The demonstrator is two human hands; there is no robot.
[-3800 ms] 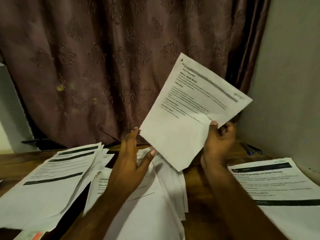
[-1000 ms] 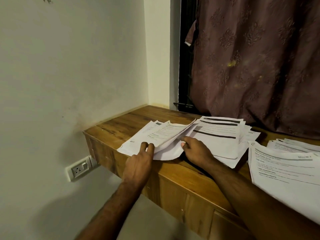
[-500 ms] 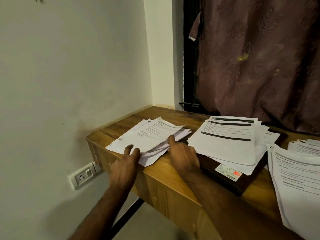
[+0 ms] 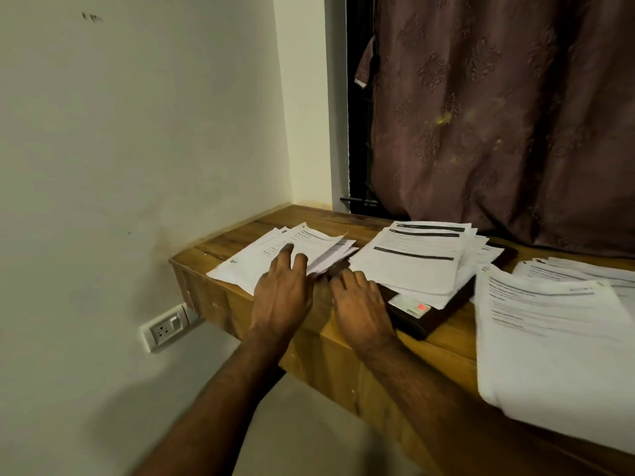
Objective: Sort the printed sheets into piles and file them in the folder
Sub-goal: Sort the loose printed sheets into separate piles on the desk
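Left hand: lying flat, fingers straight, pressing on the left pile.
Right hand: relaxed, gripping nothing, resting at the folder corner.
Folder: lying immediately right of right hand, under the banded pile; right hand nearer.
Surface: carrying everything.

Home room, patterned curtain over window, built-in wooden ledge, wall socket
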